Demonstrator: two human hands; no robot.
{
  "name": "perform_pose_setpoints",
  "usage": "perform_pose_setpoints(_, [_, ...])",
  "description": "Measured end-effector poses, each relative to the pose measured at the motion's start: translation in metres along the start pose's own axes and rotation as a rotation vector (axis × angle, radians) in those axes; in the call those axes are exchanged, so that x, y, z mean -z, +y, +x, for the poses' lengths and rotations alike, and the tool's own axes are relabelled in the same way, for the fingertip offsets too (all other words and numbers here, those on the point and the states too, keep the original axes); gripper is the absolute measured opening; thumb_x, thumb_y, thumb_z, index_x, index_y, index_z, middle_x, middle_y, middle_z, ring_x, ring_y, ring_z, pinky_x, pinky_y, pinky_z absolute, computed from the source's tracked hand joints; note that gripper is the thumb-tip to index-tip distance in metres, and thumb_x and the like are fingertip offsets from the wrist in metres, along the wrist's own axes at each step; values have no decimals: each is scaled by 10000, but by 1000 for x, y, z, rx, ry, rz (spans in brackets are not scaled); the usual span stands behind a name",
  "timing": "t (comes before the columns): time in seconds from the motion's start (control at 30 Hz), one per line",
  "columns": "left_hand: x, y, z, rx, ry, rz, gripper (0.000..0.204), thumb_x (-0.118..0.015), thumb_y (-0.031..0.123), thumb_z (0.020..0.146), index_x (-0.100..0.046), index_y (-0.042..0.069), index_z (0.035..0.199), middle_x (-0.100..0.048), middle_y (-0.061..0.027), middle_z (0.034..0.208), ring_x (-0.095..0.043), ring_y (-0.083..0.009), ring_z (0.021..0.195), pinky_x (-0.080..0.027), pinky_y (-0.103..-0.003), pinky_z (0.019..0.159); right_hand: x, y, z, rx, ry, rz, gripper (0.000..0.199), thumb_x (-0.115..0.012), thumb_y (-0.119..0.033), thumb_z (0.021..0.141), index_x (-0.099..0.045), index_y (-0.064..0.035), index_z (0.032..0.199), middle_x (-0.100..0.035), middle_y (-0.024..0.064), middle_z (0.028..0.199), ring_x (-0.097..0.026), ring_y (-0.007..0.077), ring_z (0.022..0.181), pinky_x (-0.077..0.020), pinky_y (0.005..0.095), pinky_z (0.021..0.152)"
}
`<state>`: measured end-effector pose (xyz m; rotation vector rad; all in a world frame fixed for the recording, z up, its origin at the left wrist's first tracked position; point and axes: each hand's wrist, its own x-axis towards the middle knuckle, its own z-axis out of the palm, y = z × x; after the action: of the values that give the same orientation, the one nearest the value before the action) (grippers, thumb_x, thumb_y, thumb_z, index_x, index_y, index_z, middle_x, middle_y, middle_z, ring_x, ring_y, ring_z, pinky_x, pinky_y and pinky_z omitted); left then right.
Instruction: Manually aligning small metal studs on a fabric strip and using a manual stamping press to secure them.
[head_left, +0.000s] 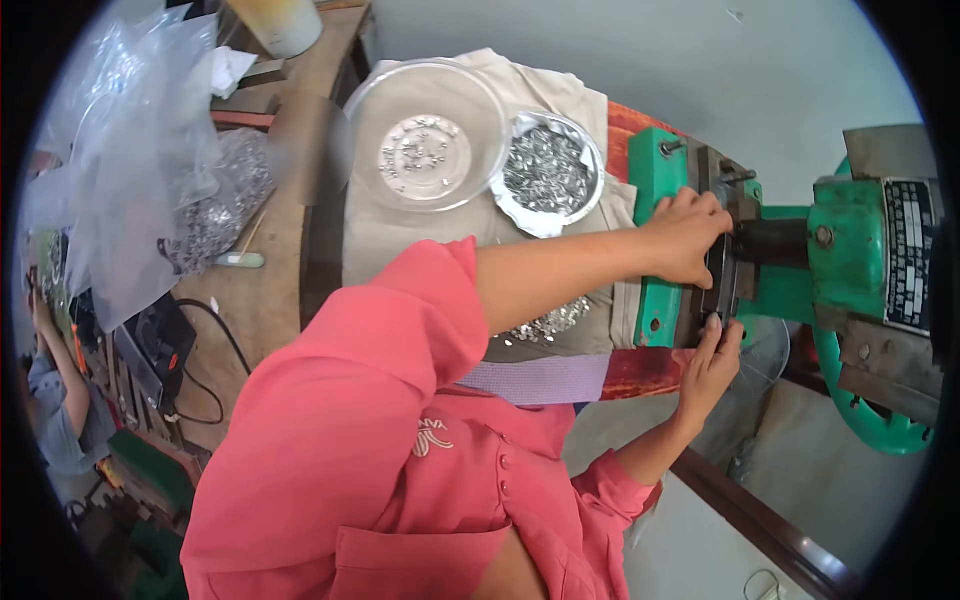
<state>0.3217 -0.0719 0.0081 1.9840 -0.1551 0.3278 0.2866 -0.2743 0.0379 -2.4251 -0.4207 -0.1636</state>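
Both my hands are at a green press (848,240) on the right, at the dark metal die (722,290) under its ram. My left hand (685,235) reaches across from the left, its fingers bent over the die and its thumb apart on the near side. What lies under these fingers is hidden. My right hand (712,368) comes from below, thumb and fingertips closed together at the die's near end. Any small piece between them is too small to make out. Beneath my left forearm lies a pile of small silver metal pieces (550,322).
Left of the press stand a bowl (599,190) of shiny metal parts and a clear plastic tub (362,110) with a few pieces inside, both on a cloth (385,245). Plastic bags (130,150) cover a wooden bench (215,340) farther left. Another person's arm (62,355) shows at the far left.
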Motion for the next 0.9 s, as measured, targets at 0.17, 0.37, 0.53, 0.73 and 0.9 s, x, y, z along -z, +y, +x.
perform_pose_setpoints(0.17, [-5,-3,-4,-19,-41,-29,716,-819,185,710,-553,43,1359,-499,-127,1348,-423,-371,1263,-394,-469,1056,-5,12,-1,152,97,-270,263,-500,-235,1056,-528,13,974,-583,201,756,-562,334,647,-444,439,617])
perform_pose_setpoints(0.37, [6,30,-49,-110,103,-19,532,-708,78,768,-572,8,1278,-546,-151,1186,-476,-371,1207,-454,-452,977,8,42,-74,77,347,-156,283,-475,-220,1044,-573,40,1101,-581,158,786,-545,284,667,-449,381,618])
perform_pose_setpoints(0.53, [39,60,-75,-85,-61,-290,333,-642,259,922,-661,-19,1104,-627,-180,1008,-625,-373,979,-489,-450,873,14,21,-135,99,405,-73,390,-435,-318,1060,-548,53,1101,-551,102,768,-528,211,669,-426,331,591])
perform_pose_setpoints(0.73, [89,62,-78,32,-647,-300,437,-563,345,973,-643,-54,814,-628,-163,690,-603,-313,654,-471,-439,657,1,-18,-97,368,142,14,393,-456,-336,1054,-565,20,928,-561,125,794,-538,273,671,-410,385,595])
perform_pose_setpoints(0.9, [175,69,-86,25,-570,-162,296,-660,229,927,-702,-40,1040,-682,-143,781,-631,-216,697,-483,-357,646,-30,-57,-37,609,12,296,329,-485,-260,1034,-582,42,1121,-621,141,977,-605,220,819,-484,326,747])
